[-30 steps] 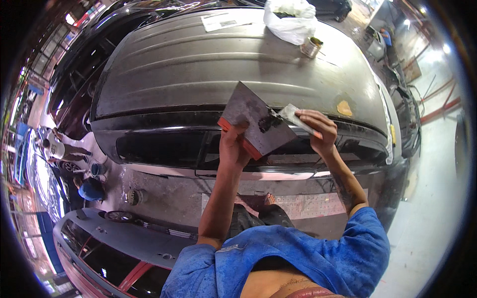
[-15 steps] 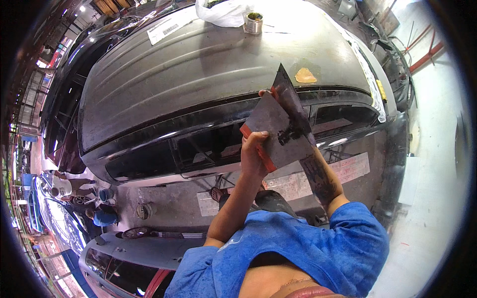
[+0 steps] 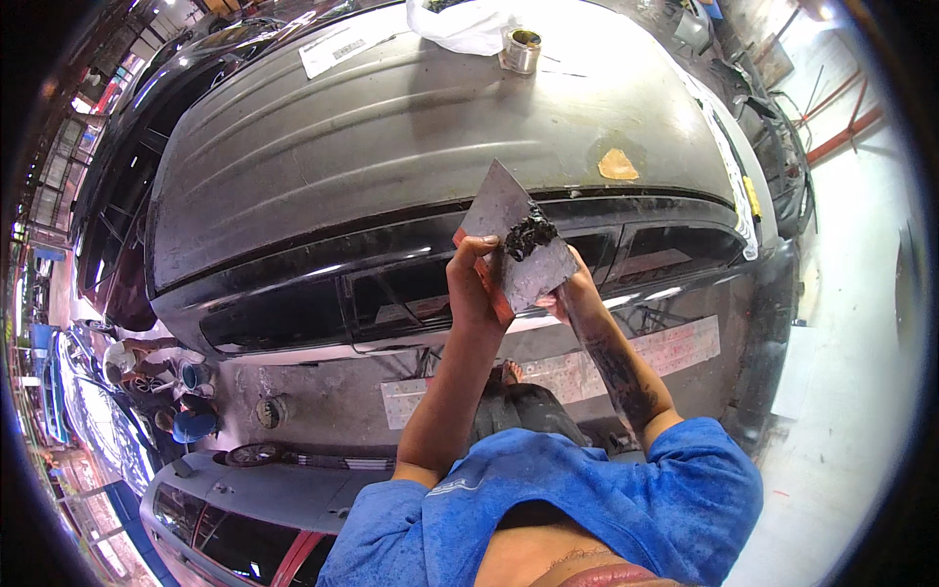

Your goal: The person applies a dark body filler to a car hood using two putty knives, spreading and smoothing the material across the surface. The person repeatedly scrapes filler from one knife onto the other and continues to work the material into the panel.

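My left hand (image 3: 471, 274) grips a flat metal putty spreader (image 3: 489, 201) by its red edge, thumb on top. A lump of black paste (image 3: 529, 235) lies on the blade, and grey smears mark the metal around it. My right hand (image 3: 572, 293) is closed at the blade's lower right side, partly covered by it. The second spreader, seen in that hand half a second ago, is mostly hidden now. Dark stains run along my right forearm. Both hands are above the near side of a car, below its roof edge in the view.
On the dull grey car roof (image 3: 391, 127) are an open metal can (image 3: 522, 51), a white plastic bag (image 3: 460, 27), a paper sheet (image 3: 342, 47) and a tan filler patch (image 3: 617, 164). Another car (image 3: 264, 499) stands at lower left. People (image 3: 147, 362) crouch at far left.
The spreaders have turned and come together; black paste now shows as a lump on the left one. My right hand has come down from behind the blades to the lower right side.
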`<action>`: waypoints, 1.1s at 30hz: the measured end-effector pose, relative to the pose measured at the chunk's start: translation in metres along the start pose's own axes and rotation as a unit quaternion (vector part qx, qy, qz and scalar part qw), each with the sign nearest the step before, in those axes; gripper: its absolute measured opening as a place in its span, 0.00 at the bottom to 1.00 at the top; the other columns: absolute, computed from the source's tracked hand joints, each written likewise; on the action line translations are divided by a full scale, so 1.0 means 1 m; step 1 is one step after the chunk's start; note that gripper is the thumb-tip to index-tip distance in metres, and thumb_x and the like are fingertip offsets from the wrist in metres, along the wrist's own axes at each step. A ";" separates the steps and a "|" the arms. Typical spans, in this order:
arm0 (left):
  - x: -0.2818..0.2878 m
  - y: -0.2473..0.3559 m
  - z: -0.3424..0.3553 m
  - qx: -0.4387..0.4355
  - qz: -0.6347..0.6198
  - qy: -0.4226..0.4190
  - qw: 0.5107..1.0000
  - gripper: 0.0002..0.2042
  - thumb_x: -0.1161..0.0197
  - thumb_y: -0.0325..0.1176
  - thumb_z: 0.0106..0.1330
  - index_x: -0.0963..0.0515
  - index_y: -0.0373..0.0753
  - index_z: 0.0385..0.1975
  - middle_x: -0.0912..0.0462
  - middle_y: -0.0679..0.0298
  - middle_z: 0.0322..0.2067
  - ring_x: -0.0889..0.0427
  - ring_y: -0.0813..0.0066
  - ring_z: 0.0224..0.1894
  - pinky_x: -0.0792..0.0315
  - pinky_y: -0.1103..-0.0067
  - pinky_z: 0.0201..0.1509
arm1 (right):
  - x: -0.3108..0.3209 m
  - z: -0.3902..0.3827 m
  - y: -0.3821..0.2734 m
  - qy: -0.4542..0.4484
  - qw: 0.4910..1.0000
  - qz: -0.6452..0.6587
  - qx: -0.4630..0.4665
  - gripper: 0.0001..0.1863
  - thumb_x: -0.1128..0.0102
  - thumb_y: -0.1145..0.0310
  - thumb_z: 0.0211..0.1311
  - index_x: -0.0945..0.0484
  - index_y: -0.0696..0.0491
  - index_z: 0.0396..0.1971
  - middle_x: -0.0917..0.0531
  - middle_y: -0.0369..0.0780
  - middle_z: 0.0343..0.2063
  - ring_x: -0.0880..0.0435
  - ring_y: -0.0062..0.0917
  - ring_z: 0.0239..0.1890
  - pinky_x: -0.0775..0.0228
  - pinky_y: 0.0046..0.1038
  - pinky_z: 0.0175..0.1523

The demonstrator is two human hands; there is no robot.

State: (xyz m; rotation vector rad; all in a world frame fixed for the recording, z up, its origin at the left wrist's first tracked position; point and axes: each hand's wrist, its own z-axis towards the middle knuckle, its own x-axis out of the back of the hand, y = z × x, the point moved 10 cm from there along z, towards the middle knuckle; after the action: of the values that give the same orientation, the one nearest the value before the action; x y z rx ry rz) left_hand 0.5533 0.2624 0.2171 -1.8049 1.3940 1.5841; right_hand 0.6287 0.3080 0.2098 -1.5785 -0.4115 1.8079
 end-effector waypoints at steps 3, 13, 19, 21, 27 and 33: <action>0.018 0.039 0.032 -0.048 0.015 0.016 0.999 0.16 0.44 0.32 0.58 0.25 0.33 0.45 0.17 0.58 0.39 0.14 0.64 0.38 0.17 0.67 0.43 | 0.060 0.005 0.024 0.154 0.979 -0.127 -0.050 0.23 0.42 0.60 0.70 0.29 0.60 0.57 0.19 0.34 0.42 0.21 0.15 0.40 0.29 0.17 0.45; -0.055 0.189 0.300 -0.174 0.201 -0.003 0.964 0.12 0.58 0.32 0.72 0.33 0.28 0.39 0.21 0.47 0.35 0.16 0.56 0.37 0.17 0.55 0.46 | 0.295 0.033 -0.033 0.524 0.662 -0.468 0.264 0.18 0.39 0.57 0.67 0.29 0.58 0.36 0.29 0.36 0.25 0.34 0.22 0.30 0.37 0.27 0.38; -0.097 0.216 0.438 -0.351 0.318 0.086 0.877 0.10 0.41 0.24 0.64 0.31 0.29 0.43 0.24 0.51 0.40 0.15 0.61 0.35 0.11 0.66 0.29 | 0.323 0.034 0.005 0.511 0.664 -0.496 0.230 0.15 0.38 0.60 0.66 0.29 0.57 0.37 0.34 0.33 0.22 0.37 0.19 0.26 0.39 0.25 0.31; -0.103 0.219 0.489 -0.377 0.383 0.160 0.828 0.08 0.38 0.27 0.64 0.26 0.29 0.39 0.18 0.55 0.36 0.15 0.65 0.32 0.14 0.68 0.32 | 0.314 0.032 0.006 0.504 0.641 -0.523 0.248 0.16 0.36 0.60 0.65 0.30 0.57 0.36 0.29 0.38 0.20 0.33 0.25 0.21 0.36 0.29 0.28; -0.176 0.207 0.555 -0.686 0.633 0.025 0.358 0.10 0.38 0.36 0.64 0.17 0.36 0.37 0.16 0.46 0.33 0.17 0.46 0.39 0.25 0.61 0.43 | 0.309 0.033 0.010 0.497 0.630 -0.538 0.259 0.15 0.34 0.64 0.62 0.29 0.56 0.37 0.23 0.39 0.19 0.25 0.26 0.18 0.33 0.28 0.26; -0.100 0.173 0.649 -0.404 0.853 0.114 0.310 0.11 0.46 0.37 0.67 0.17 0.44 0.40 0.16 0.53 0.42 0.17 0.50 0.45 0.24 0.60 0.50 | 0.316 0.028 0.026 0.486 0.627 -0.560 0.239 0.18 0.34 0.62 0.60 0.31 0.56 0.38 0.24 0.41 0.19 0.22 0.37 0.17 0.33 0.33 0.23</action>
State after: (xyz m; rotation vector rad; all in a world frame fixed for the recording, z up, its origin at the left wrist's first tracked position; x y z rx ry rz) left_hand 0.0717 0.7377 0.1644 0.6071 3.4957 3.2291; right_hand 0.5882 0.5086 -0.0341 -1.1637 -0.2226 -0.0297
